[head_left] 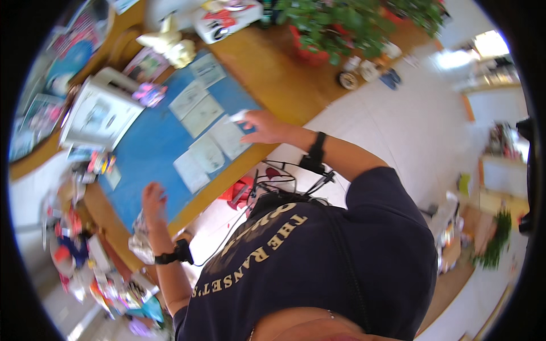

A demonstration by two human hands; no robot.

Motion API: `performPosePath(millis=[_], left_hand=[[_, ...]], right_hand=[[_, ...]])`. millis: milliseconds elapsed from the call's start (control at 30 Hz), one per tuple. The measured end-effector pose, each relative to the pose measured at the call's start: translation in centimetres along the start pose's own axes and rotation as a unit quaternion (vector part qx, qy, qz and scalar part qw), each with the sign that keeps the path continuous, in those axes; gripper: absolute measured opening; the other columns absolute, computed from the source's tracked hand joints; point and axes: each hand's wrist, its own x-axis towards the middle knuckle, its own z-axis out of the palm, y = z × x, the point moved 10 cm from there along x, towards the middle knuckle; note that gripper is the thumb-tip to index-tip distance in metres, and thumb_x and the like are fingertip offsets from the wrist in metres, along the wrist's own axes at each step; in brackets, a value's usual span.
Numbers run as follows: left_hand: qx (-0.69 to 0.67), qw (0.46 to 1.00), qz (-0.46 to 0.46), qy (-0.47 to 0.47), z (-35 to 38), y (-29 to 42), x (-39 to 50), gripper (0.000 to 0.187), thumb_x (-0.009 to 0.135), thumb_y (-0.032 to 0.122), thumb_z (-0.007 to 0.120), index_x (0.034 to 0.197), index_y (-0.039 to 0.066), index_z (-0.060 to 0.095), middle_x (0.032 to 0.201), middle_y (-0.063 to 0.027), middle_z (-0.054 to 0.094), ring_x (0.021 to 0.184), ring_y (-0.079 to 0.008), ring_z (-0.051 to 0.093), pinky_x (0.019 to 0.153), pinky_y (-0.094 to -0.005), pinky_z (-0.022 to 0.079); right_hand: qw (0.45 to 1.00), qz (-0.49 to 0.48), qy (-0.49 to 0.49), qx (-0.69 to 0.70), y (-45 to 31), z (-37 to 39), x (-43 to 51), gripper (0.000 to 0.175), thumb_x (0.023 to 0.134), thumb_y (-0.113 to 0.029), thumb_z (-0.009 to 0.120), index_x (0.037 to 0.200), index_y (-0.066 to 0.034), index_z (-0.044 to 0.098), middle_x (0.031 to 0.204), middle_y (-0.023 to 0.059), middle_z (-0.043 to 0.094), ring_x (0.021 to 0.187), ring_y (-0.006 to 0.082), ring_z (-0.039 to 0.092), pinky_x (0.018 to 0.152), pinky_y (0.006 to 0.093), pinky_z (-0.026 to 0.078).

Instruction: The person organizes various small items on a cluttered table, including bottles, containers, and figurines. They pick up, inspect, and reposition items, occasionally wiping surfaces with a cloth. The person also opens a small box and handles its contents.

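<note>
My right hand [266,126] is over the right part of a blue desktop [147,138], near its wooden edge. Between its thumb and fingers is a small white object [239,115], too blurred to name. Just beside and below that hand lie several pale paper sheets [206,152] in a row on the blue surface. Farther back, more sheets [202,115] with faint markings lie on it. My left hand [154,199], blurred, hovers above the desk's near left corner with fingers apart and nothing in it.
A white framed box [102,111], a pale figurine [172,42] and small colourful ornaments [149,93] stand along the desk's back. A leafy potted plant [337,25] is at the upper right. Cluttered items [106,281] fill the lower left. A red stool [239,192] shows beneath the desk edge.
</note>
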Motion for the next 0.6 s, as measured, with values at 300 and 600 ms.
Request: performPosePath(millis=[300,600], left_hand=[[0.166,0.964,0.039,-0.202,14.1,-3.1,-14.3,0.033,0.085,0.015,0.07,0.112,0.002,0.056,0.1,-0.005,0.06,0.083,-0.0117,0.056,0.074,-0.0264,0.048],[0.175,0.955,0.096,-0.221,17.7,-2.5,-19.3,0.031,0.087,0.01,0.068,0.114,0.001,0.055,0.104,-0.0049,0.058,0.09,-0.0113,0.056,0.081,-0.0253,0.047]], right_hand=[[1.0,0.022,0.001,0.017,3.0,-5.5,-5.1,0.049,0.074,-0.022,0.078,0.116,-0.0045,0.06,0.099,0.0094,0.065,0.075,0.0174,0.06,0.069,0.0303,0.051],[0.997,0.074,0.035,0.006,6.9,-8.0,-12.2,0.045,0.075,-0.024,0.077,0.108,0.0019,0.06,0.091,0.0103,0.065,0.071,0.0152,0.059,0.065,0.0298,0.051]])
